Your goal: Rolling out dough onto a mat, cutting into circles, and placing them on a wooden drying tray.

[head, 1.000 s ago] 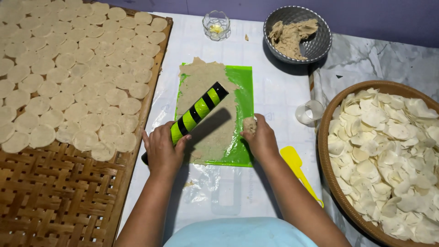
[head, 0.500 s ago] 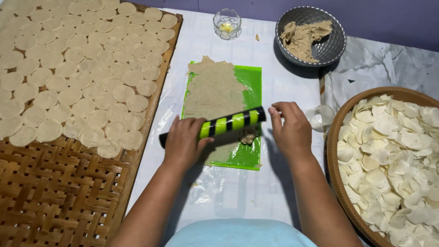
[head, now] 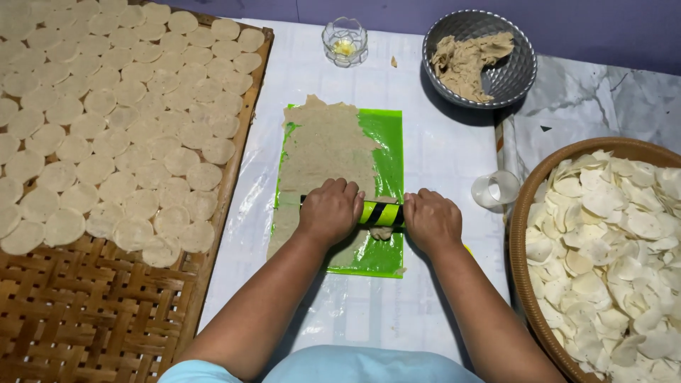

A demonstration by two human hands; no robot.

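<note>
Since half a second ago, both my hands have drawn the striped rolling pin (head: pixel 379 213) nearer to my body, over the lower part of the dough sheet (head: pixel 328 152). My left grip (head: pixel 330 211) is closed over one end, my right grip (head: pixel 431 221) over the other, the pin level between them on the green mat (head: pixel 386 135). Left of my left grip, cut dough rounds (head: pixel 106 120) cover the woven tray (head: pixel 85 312).

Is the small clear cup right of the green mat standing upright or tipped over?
Tipped over. The clear cup lies on its side on the white table cover, its round mouth facing sideways, beside the woven basket's rim.
</note>
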